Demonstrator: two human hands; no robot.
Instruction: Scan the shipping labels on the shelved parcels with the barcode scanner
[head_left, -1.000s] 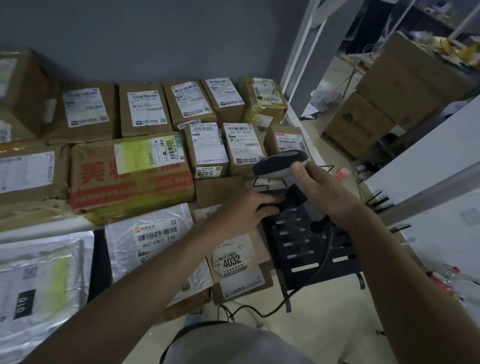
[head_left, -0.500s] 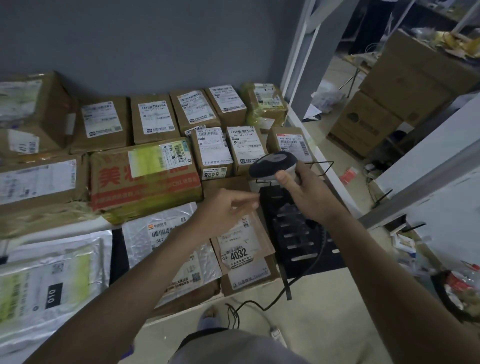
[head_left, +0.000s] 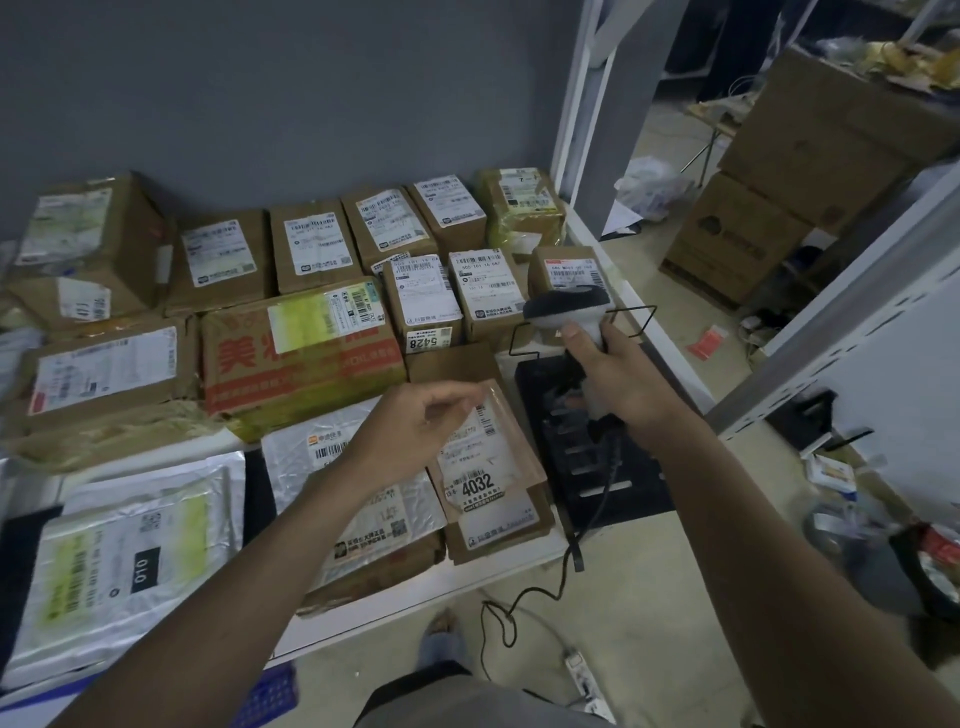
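Note:
My right hand (head_left: 615, 382) grips the handle of a grey corded barcode scanner (head_left: 566, 306), whose head points left over the small brown parcels at the shelf's right end. Its black cable (head_left: 524, 603) hangs down to the floor. My left hand (head_left: 415, 431) hovers with loosely curled fingers, holding nothing, just above the flat brown parcel marked 4032 (head_left: 483, 467). Rows of labelled cardboard parcels fill the white shelf (head_left: 415, 605), among them one marked 5428 (head_left: 423, 301) and a wide box with red print (head_left: 301, 353).
Silver mailer bags (head_left: 130, 551) lie at the front left. A black slotted stand (head_left: 597, 441) with a wire frame sits at the shelf's right end. White shelf posts (head_left: 582, 119) rise at right. Large cartons (head_left: 779, 171) and clutter cover the floor beyond. A power strip (head_left: 582, 675) lies below.
My left hand has come off the scanner and drawn back left over the 4032 parcel. My right hand now holds the scanner alone. The view has shifted so more parcels show.

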